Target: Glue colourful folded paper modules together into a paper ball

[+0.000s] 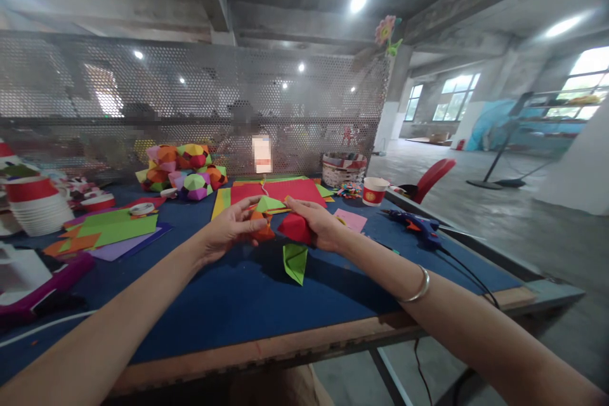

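Between my two hands is a folded paper piece in several colours, held above the blue table top (214, 311). My left hand (233, 228) is closed on its orange part (262, 228). On the other side, my right hand (314, 221) grips the red part (294, 228), and a green part (270, 205) shows between the fingers at the top. A green folded paper (295, 262) is just below my right hand; whether it is joined to the red part I cannot tell. Red paper sheets (295, 191) lie flat behind my hands.
Colourful folded paper balls (197, 185) sit at the back left, near green sheets (117, 228) and stacked paper cups (38, 206). To the right are a paper cup (375, 191), a woven basket (343, 171) and a blue glue gun (419, 226) with a cord. A perforated screen (190, 89) borders the back.
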A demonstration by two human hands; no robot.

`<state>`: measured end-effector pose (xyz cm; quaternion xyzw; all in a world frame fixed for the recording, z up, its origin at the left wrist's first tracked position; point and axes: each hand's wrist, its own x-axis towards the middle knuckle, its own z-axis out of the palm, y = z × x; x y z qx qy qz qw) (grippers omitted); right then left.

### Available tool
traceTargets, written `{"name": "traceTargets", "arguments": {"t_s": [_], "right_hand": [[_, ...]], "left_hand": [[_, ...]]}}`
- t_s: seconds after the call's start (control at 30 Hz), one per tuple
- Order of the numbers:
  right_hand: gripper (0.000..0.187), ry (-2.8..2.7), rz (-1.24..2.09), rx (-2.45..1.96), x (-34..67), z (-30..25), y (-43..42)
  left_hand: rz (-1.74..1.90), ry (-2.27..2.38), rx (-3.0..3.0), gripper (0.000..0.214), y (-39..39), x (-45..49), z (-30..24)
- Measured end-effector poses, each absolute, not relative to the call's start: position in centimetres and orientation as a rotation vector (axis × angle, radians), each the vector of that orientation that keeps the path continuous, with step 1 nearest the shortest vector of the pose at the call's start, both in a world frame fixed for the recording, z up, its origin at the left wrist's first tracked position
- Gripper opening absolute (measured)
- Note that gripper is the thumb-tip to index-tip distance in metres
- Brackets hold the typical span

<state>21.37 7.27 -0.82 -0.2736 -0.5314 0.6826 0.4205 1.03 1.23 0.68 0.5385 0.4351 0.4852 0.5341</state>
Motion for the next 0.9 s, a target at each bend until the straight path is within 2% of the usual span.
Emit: {"name": "traceTargets", "arguments": {"t_s": [0.17,0.23,0.37,0.63,0.9], "right_hand": [[0.020,-1.152,1.715,-0.671,21.1,-0.4,6.9],[0.031,-1.161,1.650,-0.612,20.9,-0.6,6.9],[0.048,-1.235,1.501,-0.512,20.6,-1.1,6.9],[0.048,-1.305,1.460,-0.446,21.0,-0.6,6.6],[0.052,-1.451,1.359,-0.452,20.9,-0.8,6.4]], "left_hand": [[1.228,1.012,0.943,0.022,1.0,1.5,1.5],[1.244,1.036,0.852,0.008,0.9,2.0,1.7],[1.267,1.070,0.780,0.008,0.8,2.6,1.5],[1.284,1.049,0.809,0.006,0.9,2.6,1.5],[1.256,1.067,0.758,0.013,0.4,3.1,2.0]]}}
